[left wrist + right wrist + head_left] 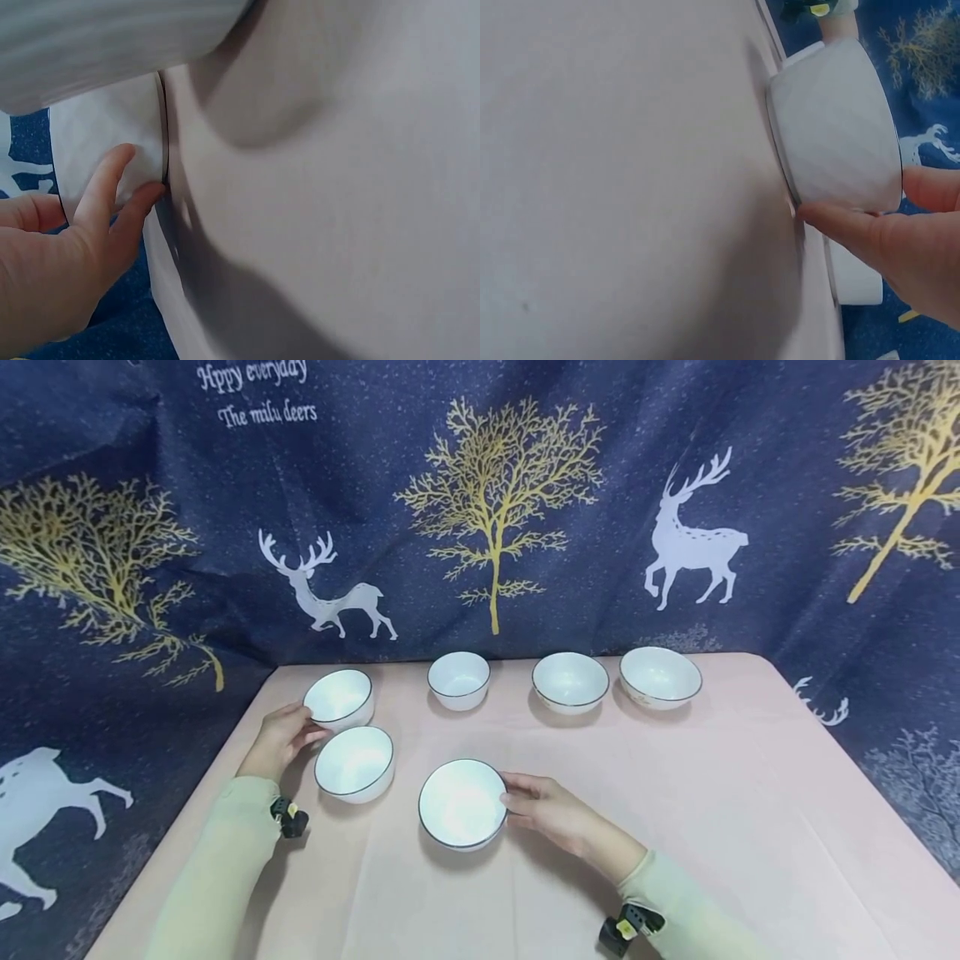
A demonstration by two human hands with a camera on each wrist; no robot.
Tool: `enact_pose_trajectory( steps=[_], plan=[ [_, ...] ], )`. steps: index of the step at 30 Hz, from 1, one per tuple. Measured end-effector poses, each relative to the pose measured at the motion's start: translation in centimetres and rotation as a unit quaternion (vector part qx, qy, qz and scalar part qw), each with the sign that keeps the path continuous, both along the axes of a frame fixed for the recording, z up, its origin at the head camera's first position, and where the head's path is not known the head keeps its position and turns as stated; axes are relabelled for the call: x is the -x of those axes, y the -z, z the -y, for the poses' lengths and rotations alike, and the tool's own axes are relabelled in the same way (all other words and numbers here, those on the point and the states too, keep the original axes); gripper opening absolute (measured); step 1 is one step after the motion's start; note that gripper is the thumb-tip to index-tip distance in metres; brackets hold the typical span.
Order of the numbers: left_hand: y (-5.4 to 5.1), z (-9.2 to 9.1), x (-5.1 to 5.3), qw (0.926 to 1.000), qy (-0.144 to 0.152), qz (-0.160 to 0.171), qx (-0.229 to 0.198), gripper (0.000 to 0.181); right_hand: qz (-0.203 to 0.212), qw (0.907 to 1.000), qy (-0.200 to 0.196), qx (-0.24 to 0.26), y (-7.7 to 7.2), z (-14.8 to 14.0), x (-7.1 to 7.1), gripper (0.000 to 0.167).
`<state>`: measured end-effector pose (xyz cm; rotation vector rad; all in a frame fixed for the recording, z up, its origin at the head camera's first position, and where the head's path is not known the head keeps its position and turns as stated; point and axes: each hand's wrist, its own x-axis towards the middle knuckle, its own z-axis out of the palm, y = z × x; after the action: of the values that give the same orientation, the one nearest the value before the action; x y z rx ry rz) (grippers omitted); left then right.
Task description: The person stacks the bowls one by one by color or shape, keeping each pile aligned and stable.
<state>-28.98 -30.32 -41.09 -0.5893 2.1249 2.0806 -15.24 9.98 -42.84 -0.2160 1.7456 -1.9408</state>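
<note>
On the pink-covered bench (645, 827), the rear left bowl (339, 695) is gripped at its side by the left hand (279, 739), and the front centre bowl (462, 802) by the right hand (551, 814); in each grip the fingers are partly closed, with the bowl wall pinched against the thumb; the front left bowl (355, 762) and the three rear bowls (458, 678) are left unheld; no nesting is seen among the six, so the handling is judged unfinished, with both grips yet to be released; "Hppy everyday" and "The milu deers" can be read on the backdrop (360, 468); no brand can be made out.
</note>
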Motion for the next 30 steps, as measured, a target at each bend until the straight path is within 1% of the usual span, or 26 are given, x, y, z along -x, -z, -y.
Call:
enact_pose_trajectory(
  steps=[5, 8, 11, 15, 19, 23, 24, 27, 30],
  plan=[
    [0.0, -0.1, -0.2, 0.9999, -0.011, -0.002, -0.003, 0.053, 0.008, 0.9994, -0.024, 0.024, 0.7, -0.3, 0.4, 0.054],
    [-0.2, -0.2, -0.2, 0.9999, -0.011, -0.003, -0.009, 0.052, 0.017, 0.9988, -0.031, 0.035, 0.7, -0.5, 0.5, 0.056],
    [-0.5, -0.3, -0.2, 0.9999, -0.011, -0.002, -0.008, 0.051, 0.025, 0.9982, -0.034, 0.042, 0.6, -0.6, 0.5, 0.057],
    [-1.1, -0.5, -0.3, 1.0, -0.006, -0.004, 0.007, 0.051, 0.031, 0.9979, -0.035, 0.044, 0.6, -0.7, 0.5, 0.058],
    [-1.8, -0.4, -0.4, 0.9999, 0.001, -0.01, 0.005, 0.051, 0.031, 0.9981, -0.035, 0.041, 0.5, -0.7, 0.6, 0.058],
    [-2.4, -0.4, -0.7, 0.9997, 0.007, -0.023, -0.005, 0.052, 0.032, 0.9982, -0.033, 0.038, 0.4, -0.7, 0.7, 0.059],
    [-1.8, 0.2, -0.2, 0.9987, 0.014, -0.037, -0.032, 0.05, 0.032, 0.9983, -0.032, 0.037, 0.4, -0.7, 0.7, 0.059],
    [-2.4, 0.0, -0.7, 0.9972, 0.03, -0.054, -0.042, 0.05, 0.033, 0.9984, -0.03, 0.035, 0.4, -0.7, 0.7, 0.059],
    [-3.2, 0.0, -1.4, 0.9933, 0.053, -0.073, -0.072, 0.05, 0.035, 0.9986, -0.028, 0.03, 0.4, -0.6, 0.7, 0.058]
  ],
)
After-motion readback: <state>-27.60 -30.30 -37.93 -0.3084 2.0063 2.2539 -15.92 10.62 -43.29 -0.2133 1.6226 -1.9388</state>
